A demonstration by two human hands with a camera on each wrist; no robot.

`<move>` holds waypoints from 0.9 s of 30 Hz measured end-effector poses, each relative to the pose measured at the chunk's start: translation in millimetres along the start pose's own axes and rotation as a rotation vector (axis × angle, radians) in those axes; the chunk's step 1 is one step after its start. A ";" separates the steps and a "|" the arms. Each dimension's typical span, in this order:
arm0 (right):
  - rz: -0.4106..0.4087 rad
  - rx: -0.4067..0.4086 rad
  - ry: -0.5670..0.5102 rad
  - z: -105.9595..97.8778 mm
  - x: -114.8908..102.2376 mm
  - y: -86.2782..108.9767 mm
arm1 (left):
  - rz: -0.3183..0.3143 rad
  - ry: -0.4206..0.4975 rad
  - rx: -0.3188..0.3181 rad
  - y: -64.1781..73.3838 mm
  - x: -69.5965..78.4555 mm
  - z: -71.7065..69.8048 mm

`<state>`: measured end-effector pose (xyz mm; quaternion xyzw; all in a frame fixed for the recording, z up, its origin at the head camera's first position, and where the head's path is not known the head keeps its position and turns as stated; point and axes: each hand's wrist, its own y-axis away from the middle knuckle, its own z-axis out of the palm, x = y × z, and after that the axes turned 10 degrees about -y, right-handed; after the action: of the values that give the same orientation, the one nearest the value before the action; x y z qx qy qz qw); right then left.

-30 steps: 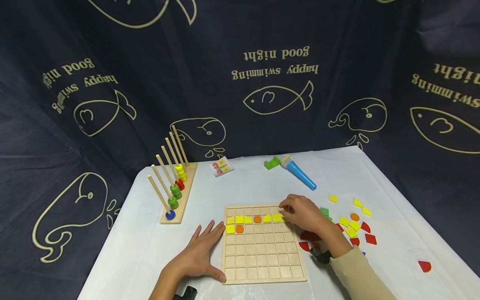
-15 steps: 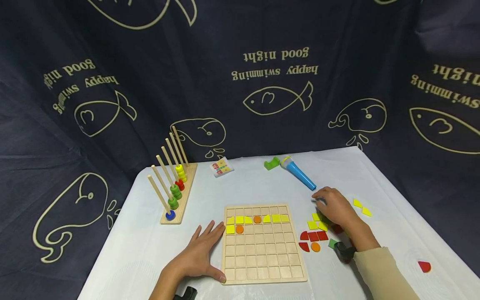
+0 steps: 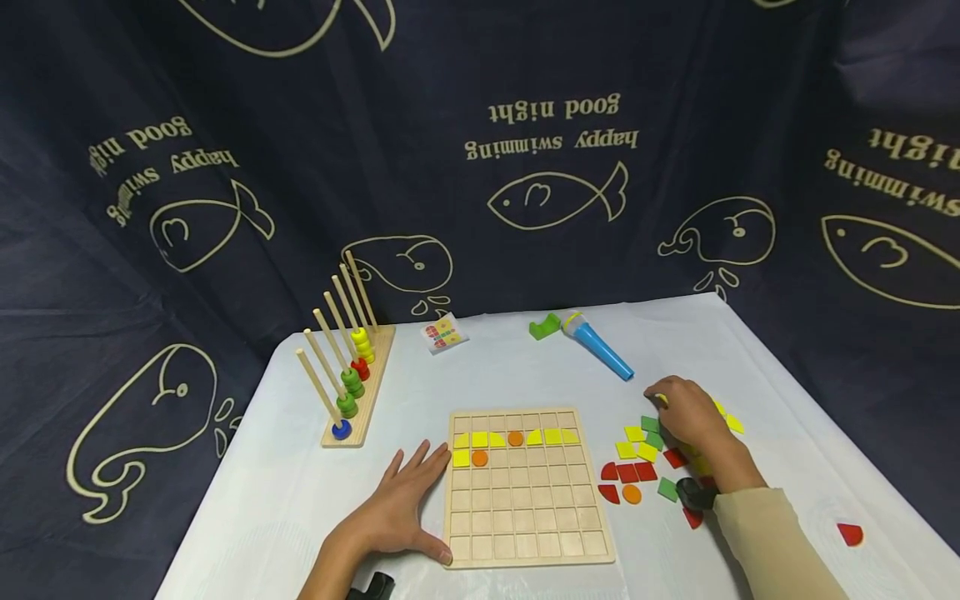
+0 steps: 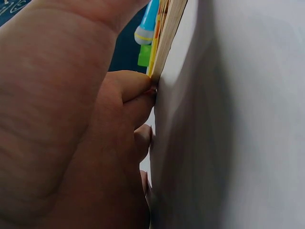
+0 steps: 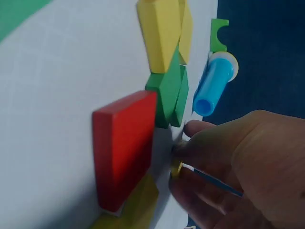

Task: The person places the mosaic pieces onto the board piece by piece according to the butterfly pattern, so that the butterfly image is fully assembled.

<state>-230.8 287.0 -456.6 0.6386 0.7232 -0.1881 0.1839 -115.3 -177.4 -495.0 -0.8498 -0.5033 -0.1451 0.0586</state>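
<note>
A wooden grid board lies flat, its second row filled with yellow pieces and an orange disc. The row below bears a yellow square and another orange disc. Along the board's left edge my left hand rests with fingers spread, thumb at the near corner. My right hand is over the loose pieces, right of the board. In the right wrist view its thumb and fingers pinch a small yellow tile, mostly hidden by them. Green tiles and a red square tile lie close by.
A bead-and-peg stand is at the back left. Toward the rear lie a picture card box, a green notched block and a blue toy microphone. A lone red piece lies far right.
My right hand has left the board's far right corner, moved right to the loose pieces and come down on a yellow tile. My left hand has stayed still.
</note>
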 end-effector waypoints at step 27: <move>-0.130 -0.006 -0.103 6.2 -26.3 10.9 | 0.005 -0.013 0.009 -1.0 -0.9 1.2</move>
<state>-216.8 262.6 -449.0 0.5793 0.7532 -0.2300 0.2103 -116.4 -177.4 -496.5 -0.8518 -0.5020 -0.1372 0.0596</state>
